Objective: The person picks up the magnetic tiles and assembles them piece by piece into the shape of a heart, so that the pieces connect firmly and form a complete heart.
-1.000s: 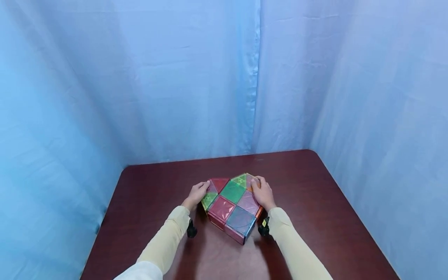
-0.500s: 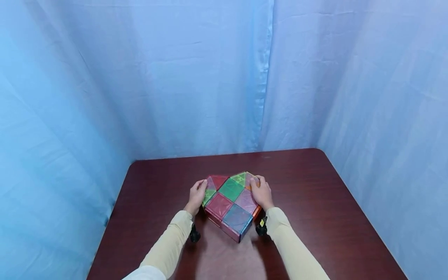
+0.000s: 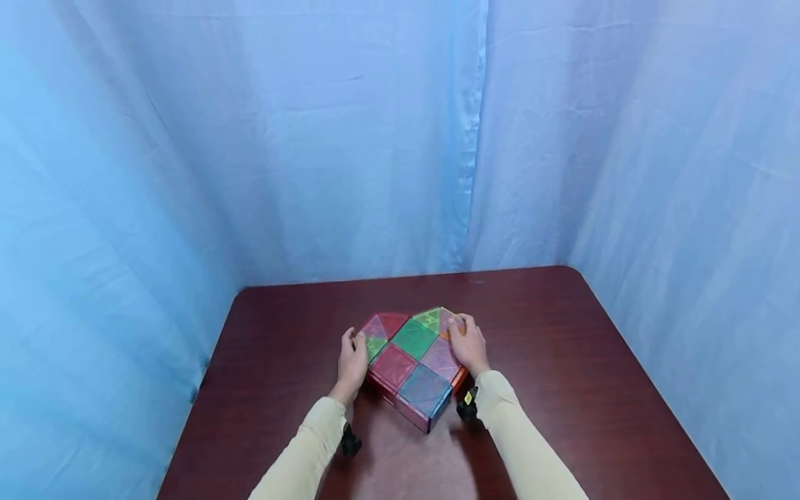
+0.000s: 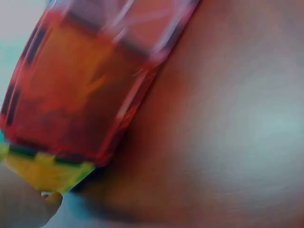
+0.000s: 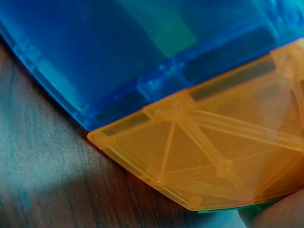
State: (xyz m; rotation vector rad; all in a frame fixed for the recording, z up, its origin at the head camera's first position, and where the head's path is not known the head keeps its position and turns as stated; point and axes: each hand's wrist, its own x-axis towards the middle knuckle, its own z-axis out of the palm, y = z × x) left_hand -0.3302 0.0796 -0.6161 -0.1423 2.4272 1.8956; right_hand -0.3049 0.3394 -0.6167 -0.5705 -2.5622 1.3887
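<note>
A heart-shaped box of see-through magnetic tiles (image 3: 415,338) rests on the table, its point towards me. Its top mixes red, blue, green and purple squares with triangles at the lobes. My right hand (image 3: 469,347) grips the right lobe, thumb on top; its other fingers are mostly hidden. Along the left side lies my left hand (image 3: 353,362), thumb and forefinger apart beside the left lobe. In the left wrist view, blurred, a finger (image 4: 53,203) is at a yellow tile (image 4: 47,172). An orange tile (image 5: 209,152) joins a blue one (image 5: 142,52) in the right wrist view.
The dark red-brown table (image 3: 575,389) has rounded far corners. Light blue curtains (image 3: 350,139) hang behind it and along both sides. A black wrist camera (image 3: 467,406) sits under the right wrist, another (image 3: 350,441) under the left.
My left hand has slid back towards me along the left side, its thumb coming off the top of the left lobe. The right hand keeps its grip. The head view has shifted slightly.
</note>
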